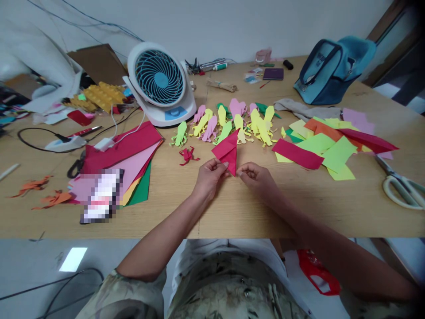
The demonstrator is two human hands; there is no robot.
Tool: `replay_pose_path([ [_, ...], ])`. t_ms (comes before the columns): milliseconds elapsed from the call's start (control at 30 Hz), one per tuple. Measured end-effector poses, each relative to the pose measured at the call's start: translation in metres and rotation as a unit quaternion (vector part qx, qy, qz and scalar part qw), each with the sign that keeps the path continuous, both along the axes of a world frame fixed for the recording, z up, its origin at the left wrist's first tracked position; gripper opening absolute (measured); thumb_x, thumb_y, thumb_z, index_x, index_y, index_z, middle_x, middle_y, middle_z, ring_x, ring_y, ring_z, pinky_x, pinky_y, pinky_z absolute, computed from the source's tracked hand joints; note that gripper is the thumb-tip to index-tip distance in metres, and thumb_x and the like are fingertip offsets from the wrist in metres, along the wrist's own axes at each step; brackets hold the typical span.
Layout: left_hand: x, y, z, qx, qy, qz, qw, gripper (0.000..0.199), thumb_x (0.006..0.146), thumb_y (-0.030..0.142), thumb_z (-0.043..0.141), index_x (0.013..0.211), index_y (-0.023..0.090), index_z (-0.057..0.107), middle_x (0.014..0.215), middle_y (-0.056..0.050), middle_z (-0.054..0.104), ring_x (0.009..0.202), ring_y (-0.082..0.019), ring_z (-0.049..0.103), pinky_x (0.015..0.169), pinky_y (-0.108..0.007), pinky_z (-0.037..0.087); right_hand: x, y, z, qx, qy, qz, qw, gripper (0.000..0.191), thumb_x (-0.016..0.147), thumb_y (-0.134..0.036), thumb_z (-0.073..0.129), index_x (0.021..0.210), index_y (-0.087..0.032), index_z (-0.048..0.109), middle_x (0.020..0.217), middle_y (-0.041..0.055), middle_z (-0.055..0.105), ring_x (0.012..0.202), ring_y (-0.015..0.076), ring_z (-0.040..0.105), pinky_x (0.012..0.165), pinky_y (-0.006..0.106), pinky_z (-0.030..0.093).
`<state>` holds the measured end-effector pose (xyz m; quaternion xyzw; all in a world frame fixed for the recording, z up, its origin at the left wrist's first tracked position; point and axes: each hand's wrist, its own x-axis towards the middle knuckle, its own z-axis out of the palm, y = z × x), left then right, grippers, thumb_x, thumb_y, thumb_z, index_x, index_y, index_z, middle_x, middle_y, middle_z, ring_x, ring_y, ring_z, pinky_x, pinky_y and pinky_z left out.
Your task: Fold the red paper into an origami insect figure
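Observation:
A folded red sheet of paper (229,149) stands tilted above the table, with a pointed top and a pointed lower corner. My left hand (211,177) pinches its lower left side between thumb and fingers. Close beside its lower right corner is my right hand (254,177), fingers curled and thumb against the index finger; whether anything is between them is hidden. Just left of the sheet lies a small red paper frog (187,156). Behind it several yellow, pink and green paper frogs (260,126) are grouped together.
Cut paper strips (332,146) lie right, near scissors (403,188). Larger coloured sheets (122,148) lie left, under a phone (102,195) and white charger (104,144). Orange paper figures (55,199) sit far left. A fan (161,82) and blue bag (335,71) stand behind.

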<state>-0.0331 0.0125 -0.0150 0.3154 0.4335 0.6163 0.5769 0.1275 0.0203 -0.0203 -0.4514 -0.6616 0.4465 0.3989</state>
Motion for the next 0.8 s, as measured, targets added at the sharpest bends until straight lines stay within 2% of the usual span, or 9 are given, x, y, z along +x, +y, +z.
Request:
replay_pose_path([
  [233, 0.0009, 0.0001, 0.0008, -0.016, -0.010, -0.002, 1.000, 0.029, 0.060, 0.022, 0.088, 0.067, 0.013, 0.062, 0.060, 0.004, 0.059, 0.056, -0.006, 0.056, 0.061, -0.018, 0.050, 0.0007, 0.0004, 0.0052, -0.047, 0.008, 0.013, 0.999, 0.029, 0.079, -0.049, 0.058, 0.080, -0.021, 0.060, 0.059, -0.0046, 0.047, 0.052, 0.0110, 0.038, 0.050, 0.026, 0.027],
  [467, 0.0024, 0.0000, 0.0014, -0.012, -0.018, -0.008, 1.000, 0.029, 0.057, 0.021, 0.089, 0.070, 0.013, 0.065, 0.064, 0.003, 0.063, 0.058, -0.006, 0.058, 0.062, -0.018, 0.049, 0.0012, 0.0008, 0.0064, -0.031, -0.033, 0.045, 0.998, 0.033, 0.084, -0.048, 0.052, 0.068, -0.020, 0.057, 0.058, -0.0041, 0.046, 0.055, 0.0110, 0.039, 0.054, 0.026, 0.030],
  [667, 0.0030, -0.0007, 0.0040, -0.008, -0.003, -0.012, 1.000, 0.028, 0.060, 0.021, 0.090, 0.071, 0.013, 0.065, 0.063, 0.003, 0.063, 0.057, -0.006, 0.057, 0.062, -0.018, 0.048, 0.0016, 0.0028, 0.0007, -0.028, -0.038, 0.049, 0.998, 0.036, 0.085, -0.049, 0.051, 0.068, -0.019, 0.058, 0.059, -0.0029, 0.049, 0.056, 0.0119, 0.042, 0.055, 0.026, 0.032],
  [800, 0.0038, -0.0015, 0.0039, -0.005, 0.006, -0.017, 1.000, 0.029, 0.059, 0.023, 0.090, 0.069, 0.014, 0.064, 0.063, 0.003, 0.063, 0.056, -0.006, 0.056, 0.061, -0.018, 0.045, 0.0011, 0.0024, 0.0021, -0.032, -0.032, 0.054, 0.998, 0.038, 0.086, -0.052, 0.051, 0.065, -0.020, 0.056, 0.057, -0.0036, 0.046, 0.054, 0.0112, 0.039, 0.053, 0.026, 0.030],
])
